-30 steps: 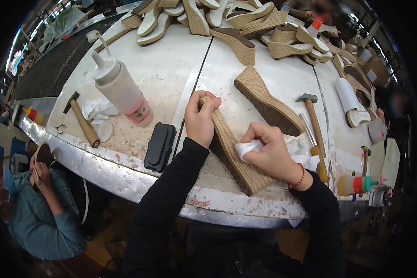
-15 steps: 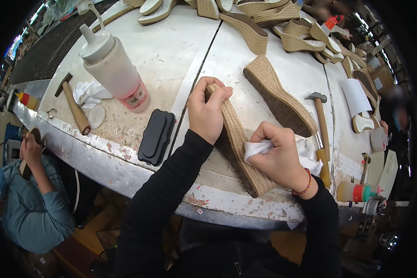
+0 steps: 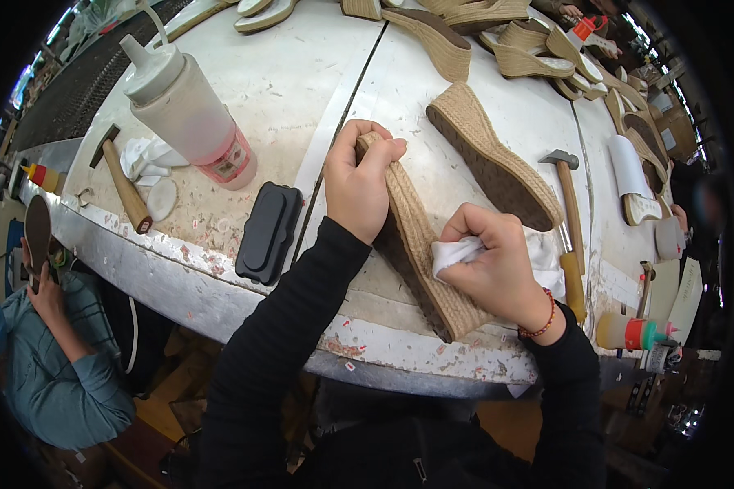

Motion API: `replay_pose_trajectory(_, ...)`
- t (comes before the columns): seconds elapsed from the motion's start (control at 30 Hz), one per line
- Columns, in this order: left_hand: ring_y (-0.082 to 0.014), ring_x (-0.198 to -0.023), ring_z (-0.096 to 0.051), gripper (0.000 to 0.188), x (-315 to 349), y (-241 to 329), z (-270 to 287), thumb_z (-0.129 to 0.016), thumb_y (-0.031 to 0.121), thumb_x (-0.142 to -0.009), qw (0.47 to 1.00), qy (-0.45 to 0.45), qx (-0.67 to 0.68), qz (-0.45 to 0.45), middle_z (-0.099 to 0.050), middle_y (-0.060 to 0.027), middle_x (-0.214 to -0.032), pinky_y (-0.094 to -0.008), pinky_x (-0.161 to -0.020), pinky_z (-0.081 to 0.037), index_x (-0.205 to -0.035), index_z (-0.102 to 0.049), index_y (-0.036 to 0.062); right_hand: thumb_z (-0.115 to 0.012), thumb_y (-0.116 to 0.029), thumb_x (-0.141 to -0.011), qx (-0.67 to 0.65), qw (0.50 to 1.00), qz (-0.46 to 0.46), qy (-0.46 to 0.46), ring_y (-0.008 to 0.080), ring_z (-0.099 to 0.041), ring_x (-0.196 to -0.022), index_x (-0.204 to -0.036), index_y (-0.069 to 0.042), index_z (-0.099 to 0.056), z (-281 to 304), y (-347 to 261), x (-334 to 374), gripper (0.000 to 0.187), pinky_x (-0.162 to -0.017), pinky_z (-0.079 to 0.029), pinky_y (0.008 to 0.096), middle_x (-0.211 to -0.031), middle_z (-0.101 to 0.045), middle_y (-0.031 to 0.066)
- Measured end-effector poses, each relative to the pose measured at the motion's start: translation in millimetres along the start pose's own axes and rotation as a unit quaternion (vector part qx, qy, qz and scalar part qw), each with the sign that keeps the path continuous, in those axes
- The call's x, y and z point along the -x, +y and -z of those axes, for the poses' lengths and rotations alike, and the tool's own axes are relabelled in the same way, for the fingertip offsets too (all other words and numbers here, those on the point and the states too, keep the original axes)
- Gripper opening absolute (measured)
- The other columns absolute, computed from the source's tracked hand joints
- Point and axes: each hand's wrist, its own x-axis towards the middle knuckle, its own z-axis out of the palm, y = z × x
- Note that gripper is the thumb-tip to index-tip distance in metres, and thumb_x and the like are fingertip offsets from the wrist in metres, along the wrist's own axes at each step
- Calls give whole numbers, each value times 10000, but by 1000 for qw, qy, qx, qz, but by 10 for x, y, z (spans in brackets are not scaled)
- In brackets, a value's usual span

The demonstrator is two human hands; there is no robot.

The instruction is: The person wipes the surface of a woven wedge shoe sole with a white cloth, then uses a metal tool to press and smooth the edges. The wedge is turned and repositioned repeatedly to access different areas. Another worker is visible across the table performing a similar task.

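Observation:
A wedge shoe sole (image 3: 414, 243) wrapped in tan woven rope lies on its side along the table, its brown underside facing left. My left hand (image 3: 357, 181) is closed round the narrow toe end, thumb on top. Pinched in my right hand (image 3: 497, 259) is a white cloth (image 3: 457, 257), pressed against the woven side near the thick heel end. More white cloth trails out behind the right hand. A second wedge sole (image 3: 497, 159) rests just beyond, on its side, touched by neither hand.
Left of my hands are a black case (image 3: 269, 234), a squeeze bottle (image 3: 189, 110) and a hammer (image 3: 122, 179). On the right are another hammer (image 3: 569, 191), a yellow-handled tool (image 3: 573, 285) and a glue bottle (image 3: 625, 332). Wedge soles (image 3: 518, 61) pile up at the back. A co-worker (image 3: 65, 359) sits at left.
My grip on the sole is unchanged, and the cloth has shifted slightly up along its side. The view has moved a little. At left, the co-worker has raised a sole.

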Motion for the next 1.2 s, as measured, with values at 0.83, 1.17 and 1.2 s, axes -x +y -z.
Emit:
replay_pose_trajectory(0.83, -106, -773, -500, 147, 11, 69, 9, -520, 130, -810, 998, -38, -40, 32, -551, -53, -799, -220, -731, -378, -913, -528, 25, -678, 6, -614, -37, 998, 22, 40, 93, -534, -525, -668, -11, -539, -44, 38, -3, 150, -516, -413, 227, -580, -557, 58)
replay_pose_trajectory(1.17, -107, -784, -507, 159, 14, 88, 14, -523, 143, -814, 998, -44, -42, 32, -551, -54, -797, -222, -734, -377, -917, -529, 23, -674, 11, -602, -31, 999, 35, 24, 209, -562, -496, -676, 10, -515, -16, 52, -11, 175, -481, -422, 271, -602, -563, 120)
replay_pose_trajectory(1.2, -97, -744, -481, 131, 17, 69, 15, -542, 125, -804, 999, -34, -26, 26, -532, -37, -765, -222, -692, -373, -883, -529, 21, -674, 11, -602, -23, 999, 24, 9, 211, -561, -497, -676, 10, -515, -3, 47, -8, 176, -482, -422, 271, -601, -562, 120)
